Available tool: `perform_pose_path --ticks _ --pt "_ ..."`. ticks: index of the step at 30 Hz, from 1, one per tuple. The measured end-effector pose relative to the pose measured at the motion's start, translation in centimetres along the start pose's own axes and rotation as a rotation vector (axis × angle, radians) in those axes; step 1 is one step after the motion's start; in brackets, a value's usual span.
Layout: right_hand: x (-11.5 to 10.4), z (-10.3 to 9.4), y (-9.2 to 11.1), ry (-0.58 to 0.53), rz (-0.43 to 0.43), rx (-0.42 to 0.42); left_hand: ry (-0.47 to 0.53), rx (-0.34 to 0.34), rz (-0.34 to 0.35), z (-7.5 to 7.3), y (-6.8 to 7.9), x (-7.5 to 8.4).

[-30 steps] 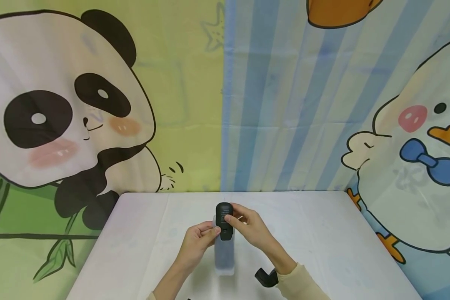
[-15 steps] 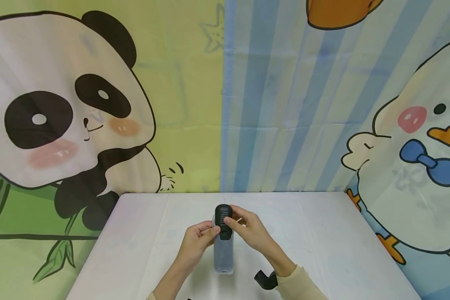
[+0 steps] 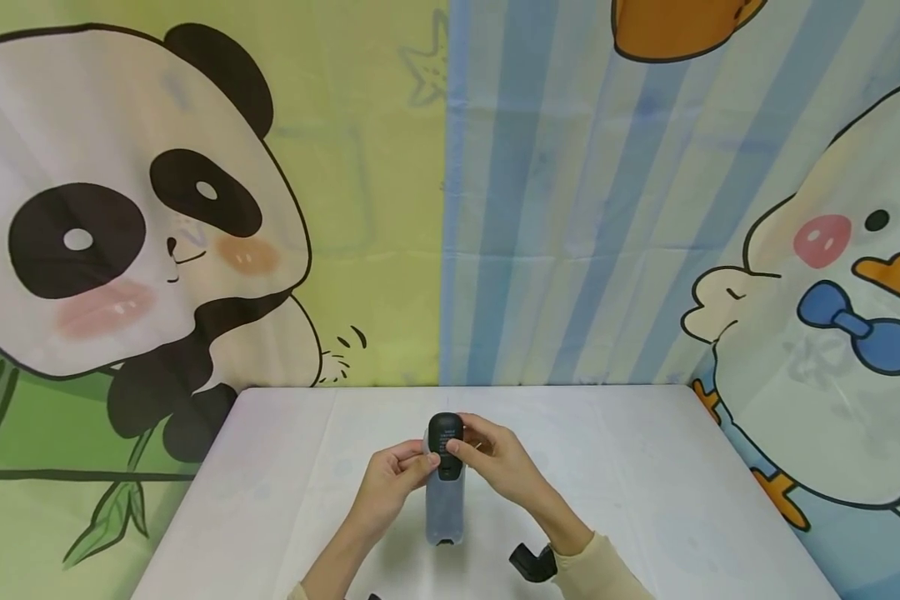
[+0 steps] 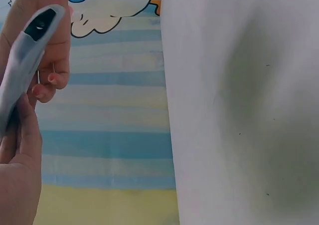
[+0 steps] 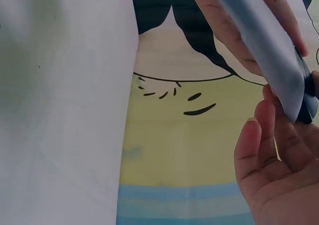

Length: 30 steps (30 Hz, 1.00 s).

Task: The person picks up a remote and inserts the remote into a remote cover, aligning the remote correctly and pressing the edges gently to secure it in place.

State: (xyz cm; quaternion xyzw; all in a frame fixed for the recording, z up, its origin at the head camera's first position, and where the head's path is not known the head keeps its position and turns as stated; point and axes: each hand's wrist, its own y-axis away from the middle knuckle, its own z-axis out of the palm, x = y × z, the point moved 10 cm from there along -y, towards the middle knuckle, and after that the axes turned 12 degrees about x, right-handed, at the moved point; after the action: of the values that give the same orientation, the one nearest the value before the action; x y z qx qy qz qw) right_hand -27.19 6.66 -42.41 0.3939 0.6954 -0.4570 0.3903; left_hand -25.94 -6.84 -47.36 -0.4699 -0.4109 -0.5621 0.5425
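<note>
Both hands hold a long, slim device over the white table. Its black rounded part (image 3: 446, 446) carries small pale print, and a translucent grey sleeve-like body (image 3: 445, 517) extends below it toward the person. My left hand (image 3: 396, 483) pinches its left side, thumb on the lower end of the black part. From the right, my right hand (image 3: 498, 457) grips the upper end, thumb on the black face. In the left wrist view a dark opening (image 4: 41, 24) shows at the grey body's end. The right wrist view shows the grey body (image 5: 266, 45) side-on against the black part.
A black elbow-shaped piece (image 3: 532, 562) lies on the white table (image 3: 285, 500) beside the right sleeve (image 3: 600, 567). At the bottom edge a small dark thing (image 3: 374, 597) barely shows. Cartoon-printed cloth (image 3: 375, 192) hangs behind the table.
The device's upper end has come slightly down and toward the person. A dark notch now shows at its lower end. Both hands keep their grip.
</note>
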Motion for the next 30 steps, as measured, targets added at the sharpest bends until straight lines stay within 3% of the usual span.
perform_pose_path --ticks 3,6,10,13,15,17,20,22,25,30 --pt "-0.1 -0.2 0.4 -0.026 -0.042 0.006 -0.09 -0.011 0.022 -0.1 0.1 -0.1" --pt "-1.2 -0.3 0.8 0.027 -0.184 0.038 -0.2 -0.001 0.078 -0.5 0.3 0.1" --pt "-2.6 -0.2 1.6 0.102 -0.371 0.085 -0.336 0.064 0.152 -1.3 0.5 0.4" --pt "-3.5 -0.3 2.1 0.147 -0.473 0.123 -0.386 0.141 0.152 -2.3 0.7 0.5" --pt "-4.1 -0.4 2.5 0.179 -0.545 0.147 -0.347 0.171 0.085 -2.8 0.7 0.0" --pt "-4.6 -0.3 3.0 0.204 -0.623 0.159 -0.258 0.156 -0.025 -2.9 0.7 -0.9" --pt "-5.3 0.1 3.9 0.216 -0.735 0.151 -0.083 0.08 -0.215 -2.3 1.0 -2.4" --pt "-5.5 0.6 4.5 0.217 -0.79 0.136 0.003 0.018 -0.294 -1.6 1.2 -2.9" --pt "-5.5 1.2 5.1 0.223 -0.822 0.113 0.09 -0.056 -0.326 -0.8 1.4 -2.7" --pt "-5.2 1.4 5.7 0.248 -0.84 0.086 0.125 -0.134 -0.29 0.2 1.5 -2.0"
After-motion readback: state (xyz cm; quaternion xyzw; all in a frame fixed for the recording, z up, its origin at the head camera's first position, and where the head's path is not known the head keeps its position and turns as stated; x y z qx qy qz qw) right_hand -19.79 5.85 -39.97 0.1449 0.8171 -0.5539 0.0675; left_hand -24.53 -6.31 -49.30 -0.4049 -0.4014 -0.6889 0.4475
